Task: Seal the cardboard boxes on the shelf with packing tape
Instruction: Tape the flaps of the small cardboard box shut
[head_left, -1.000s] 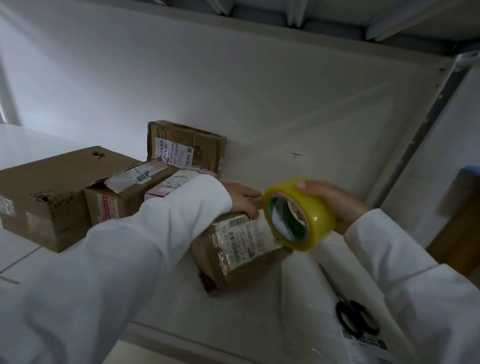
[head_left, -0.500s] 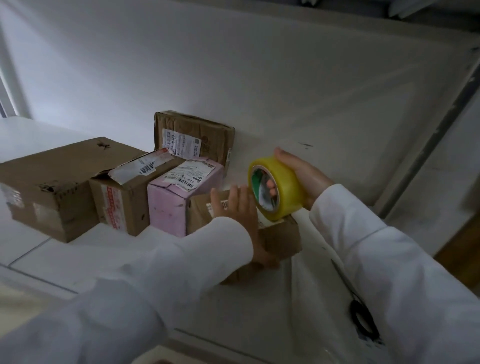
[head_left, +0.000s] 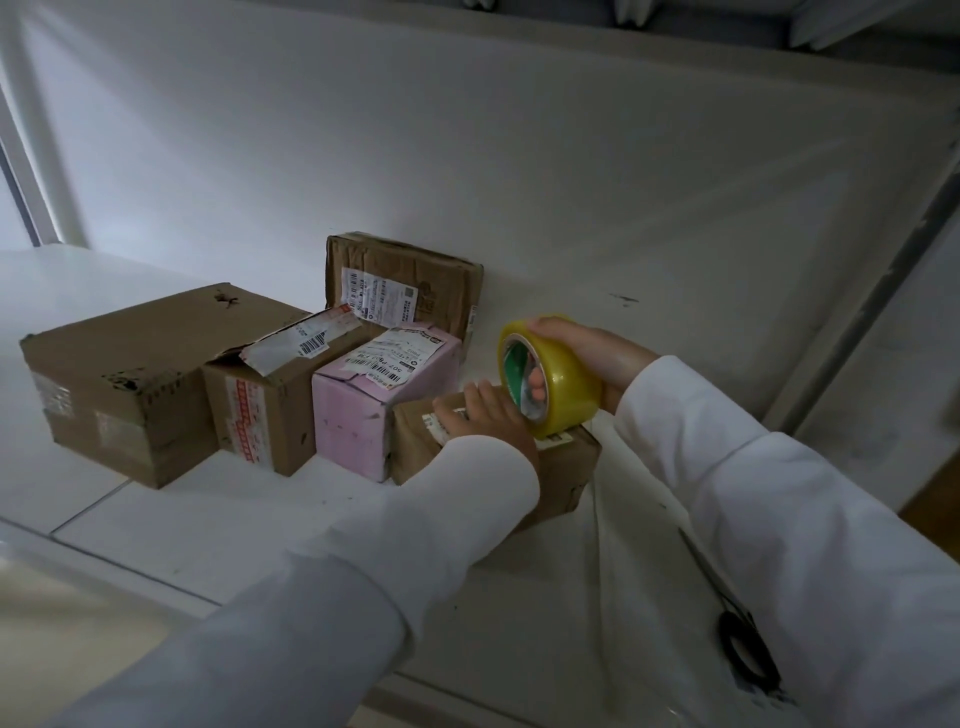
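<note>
A small brown cardboard box (head_left: 563, 470) with a white label sits on the white shelf (head_left: 218, 519), right of a pink box (head_left: 358, 410). My left hand (head_left: 483, 421) lies flat on top of the small box, fingers straight. My right hand (head_left: 592, 358) grips a yellow roll of packing tape (head_left: 558, 382), fingers through its core, held just above the box's right end. Three more brown boxes stand to the left and behind: a large one (head_left: 135, 374), a torn-flap one (head_left: 270, 400) and an upright one (head_left: 410, 283).
Black-handled scissors (head_left: 745, 654) lie on the shelf at the lower right, partly hidden by my right sleeve. The shelf's white back wall rises close behind the boxes. A metal upright (head_left: 857, 291) bounds the right side. The shelf's front edge runs along the lower left.
The small box now stands next to the pink box. My left hand has shifted from its far end to lie flat on top. The tape roll has moved left and slightly up.
</note>
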